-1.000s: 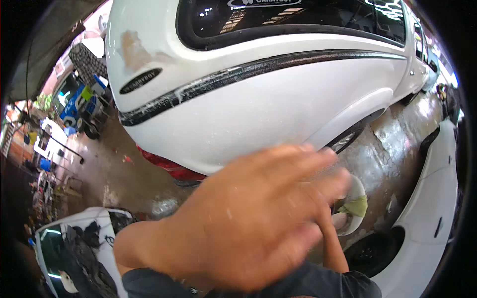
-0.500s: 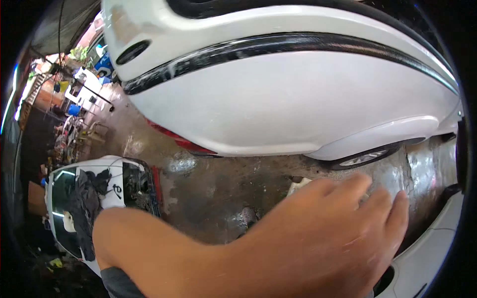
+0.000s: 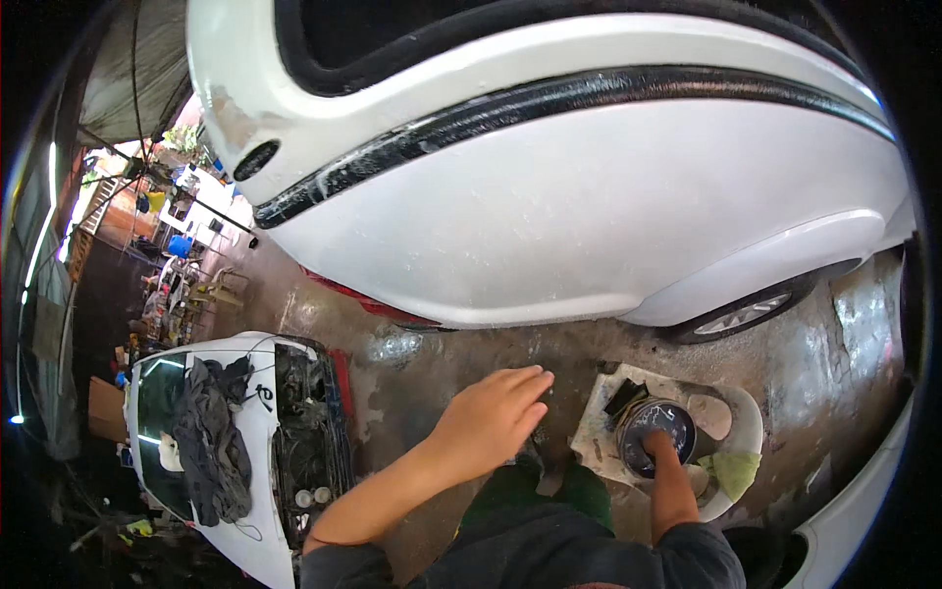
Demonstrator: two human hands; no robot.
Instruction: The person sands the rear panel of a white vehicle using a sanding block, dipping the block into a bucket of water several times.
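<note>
Bucket [image 3: 677, 424] is now showing in full, the left forearm [image 3: 383, 501] no longer covering it as it was half a second ago. Right hand [image 3: 657, 444] is dipping into it; fingers are hiding inside, so cannot tell whether they are gripping anything. Left hand [image 3: 498, 417], now farther left, is hanging over the floor [image 3: 549, 346], fingers extended and close together, holding nothing visible. Work, by my reading, is centring on the bucket rather than the white vehicle [image 3: 549, 216].

Bucket is resting on a whitish, seat-like stand [image 3: 594, 422], round pads [image 3: 708, 417] lying beside it, a green cloth [image 3: 736, 475] draping at the edge. Floor is gleaming wet in patches. Vehicle is filling the upper view, its black trim strip [image 3: 530, 93] carrying pale smears. At left, a second car is standing with engine bay [image 3: 306, 432] exposed, dark cloth [image 3: 218, 442] lying alongside; clutter [image 3: 172, 299] is crowding beyond.
</note>
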